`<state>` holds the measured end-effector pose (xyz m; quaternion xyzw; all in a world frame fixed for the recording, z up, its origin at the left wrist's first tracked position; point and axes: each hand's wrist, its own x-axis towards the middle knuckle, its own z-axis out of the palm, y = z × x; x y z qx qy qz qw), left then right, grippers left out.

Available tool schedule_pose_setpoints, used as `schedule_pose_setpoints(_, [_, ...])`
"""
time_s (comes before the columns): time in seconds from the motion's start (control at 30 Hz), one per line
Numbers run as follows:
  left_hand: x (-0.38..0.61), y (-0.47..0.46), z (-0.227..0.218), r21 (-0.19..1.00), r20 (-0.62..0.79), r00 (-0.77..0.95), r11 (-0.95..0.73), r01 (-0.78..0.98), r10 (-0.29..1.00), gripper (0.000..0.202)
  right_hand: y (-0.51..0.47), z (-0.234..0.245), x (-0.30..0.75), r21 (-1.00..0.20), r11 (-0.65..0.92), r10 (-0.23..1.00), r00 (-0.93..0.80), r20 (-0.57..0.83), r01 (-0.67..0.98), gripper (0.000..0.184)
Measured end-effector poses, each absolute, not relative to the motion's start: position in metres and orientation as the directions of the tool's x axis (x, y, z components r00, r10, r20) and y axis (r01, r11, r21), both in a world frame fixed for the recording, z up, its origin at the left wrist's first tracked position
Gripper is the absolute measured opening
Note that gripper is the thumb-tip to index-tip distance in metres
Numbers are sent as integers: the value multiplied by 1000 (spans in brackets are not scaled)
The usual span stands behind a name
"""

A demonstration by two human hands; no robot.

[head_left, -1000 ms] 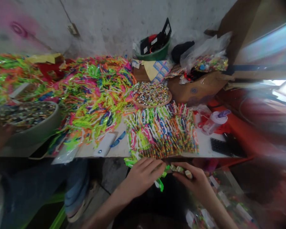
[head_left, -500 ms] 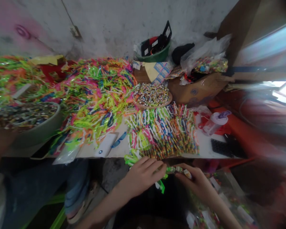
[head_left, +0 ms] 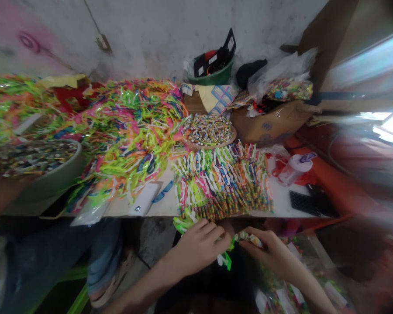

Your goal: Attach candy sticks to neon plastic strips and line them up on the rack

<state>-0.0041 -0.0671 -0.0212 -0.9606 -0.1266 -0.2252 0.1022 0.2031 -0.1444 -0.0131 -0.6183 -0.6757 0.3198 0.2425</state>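
Note:
My left hand (head_left: 205, 244), just below the table's front edge, is closed around bright green plastic strips (head_left: 185, 221); their ends stick out on both sides of the fist. A short strand of small multicoloured beads or rolled pieces (head_left: 249, 238) runs from the green strips to my right hand (head_left: 265, 246). My right thumb and fingers pinch this strand. Just beyond my hands lie rows of finished-looking beaded strands with coloured strips (head_left: 224, 179). Behind them is a shallow round bowl (head_left: 231, 140) heaped with the same small pieces.
A large pile of neon strips (head_left: 134, 126) covers the table's left half. A phone (head_left: 146, 198), a lidded cup (head_left: 294, 170) and a dark keypad-like object (head_left: 304, 203) lie near the front. At left, another person's hand (head_left: 6, 192) is by a large basin (head_left: 62, 170).
Both hands have shifted slightly downward, keeping their hold. My right fingers now cover more of the beaded strand. The other person's hand at left has risen a little against the basin.

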Motion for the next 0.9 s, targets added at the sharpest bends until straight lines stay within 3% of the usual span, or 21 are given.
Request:
schedule_pose_setpoints(0.17, [-5, -66, -29, -200, 429, 896, -955, 219, 115, 13, -147, -13, 202, -697, 7, 960, -201, -196, 717, 37])
schedule_pose_setpoints(0.37, [-4, -66, -34, -249, 425, 903, -952, 180, 60, 11, -153, -21, 203, -626, 2, 946, -205, -253, 780, 28])
schedule_pose_setpoints(0.7, [15, -67, -49, -62, 420, 905, -992, 107, 71, 7, -160, -44, 214, -621, -36, 923, -212, -320, 783, 26])
schedule_pose_setpoints(0.77, [12, -67, -47, 78, 509, 854, -994, 78, 107, 6, -165, -53, 229, -608, -51, 919, -200, -338, 793, 27])
schedule_pose_setpoints(0.8, [9, -67, -47, 203, 570, 798, -975, 94, 196, 5, -167, -56, 241, -601, -67, 925, -177, -337, 796, 29])
schedule_pose_setpoints(0.87, [2, -68, -46, 548, 584, 621, -818, 175, 523, 3, -171, -63, 270, -591, -131, 952, -66, -299, 796, 34])
schedule_pose_setpoints(0.9, [-1, -69, -46, 720, 487, 535, -664, 203, 691, 8, -172, -67, 287, -589, -176, 965, 21, -261, 789, 37])
